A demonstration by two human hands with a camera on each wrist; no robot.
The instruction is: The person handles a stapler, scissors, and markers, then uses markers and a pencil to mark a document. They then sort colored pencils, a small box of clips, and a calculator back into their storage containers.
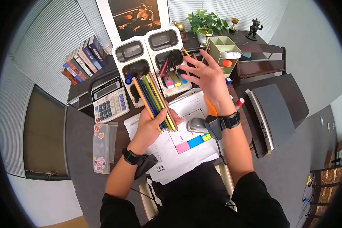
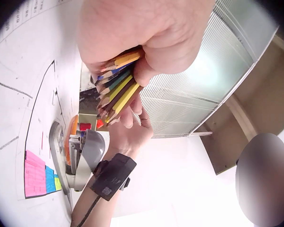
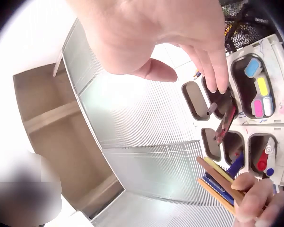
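Note:
My left hand (image 1: 150, 122) grips a bundle of coloured pencils (image 1: 152, 97) above the papers, the thumb lying across them. In the left wrist view, the sharpened tips of several pencils (image 2: 123, 92) show below the thumb. My right hand (image 1: 213, 85) is raised with fingers spread, holding nothing, near the right side of a white desk organizer (image 1: 150, 53). Dark and red pencils (image 3: 225, 125) stand in one organizer compartment, close to the right fingertips in the right wrist view. Highlighters (image 3: 262, 86) sit in a front compartment, and markers (image 3: 262, 162) in another.
Printed sheets (image 1: 159, 152) cover the desk before me, with a grey stapler (image 1: 197, 124) on them. Left are a calculator (image 1: 111, 103) and a stickered clear case (image 1: 100, 148). A green organizer (image 1: 216, 43), a potted plant (image 1: 205, 22) and a black mesh holder (image 3: 239, 28) stand at the back right.

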